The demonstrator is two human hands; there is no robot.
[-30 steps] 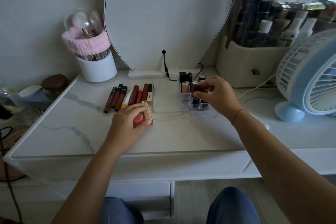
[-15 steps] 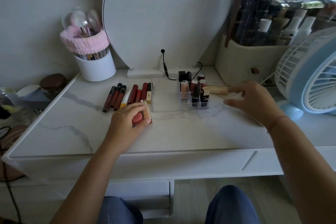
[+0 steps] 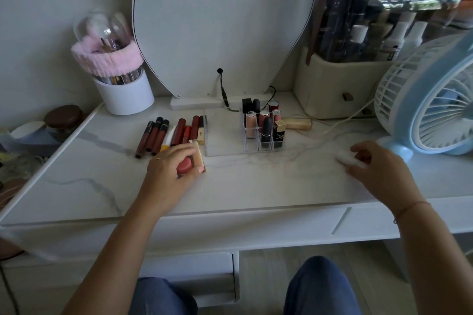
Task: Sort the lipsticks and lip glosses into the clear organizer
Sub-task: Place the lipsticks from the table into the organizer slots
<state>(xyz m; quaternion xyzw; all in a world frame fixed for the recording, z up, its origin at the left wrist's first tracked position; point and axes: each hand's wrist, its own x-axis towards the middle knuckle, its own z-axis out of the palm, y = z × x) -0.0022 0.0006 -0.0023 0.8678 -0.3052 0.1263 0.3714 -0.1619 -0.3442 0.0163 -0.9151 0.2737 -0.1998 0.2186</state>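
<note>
The clear organizer (image 3: pixel 220 147) stands mid-desk. Its right compartments hold several upright lipsticks (image 3: pixel 266 130); its left section is bare. A row of lip glosses (image 3: pixel 163 134) lies flat to the left of it. My left hand (image 3: pixel 169 174) rests on the desk in front of that row, gripping a red round-topped lip product (image 3: pixel 184 165) together with a cream stick (image 3: pixel 200 155). A pale gold tube (image 3: pixel 298 123) lies on its side just right of the organizer. My right hand (image 3: pixel 378 171) is at the front right, fingers curled round a small white lump (image 3: pixel 344 156).
A white brush cup with a pink band (image 3: pixel 122 89) stands back left, and a mirror (image 3: pixel 222 20) with its cable at the back. A beige cosmetics case (image 3: pixel 340 89) and a blue fan (image 3: pixel 432 100) fill the right. A white cord (image 3: pixel 340 124) runs across the desk.
My right hand left the organizer, moved right and toward me, and now closes on the white lump. The gold tube now lies beside the organizer. My left hand stayed put.
</note>
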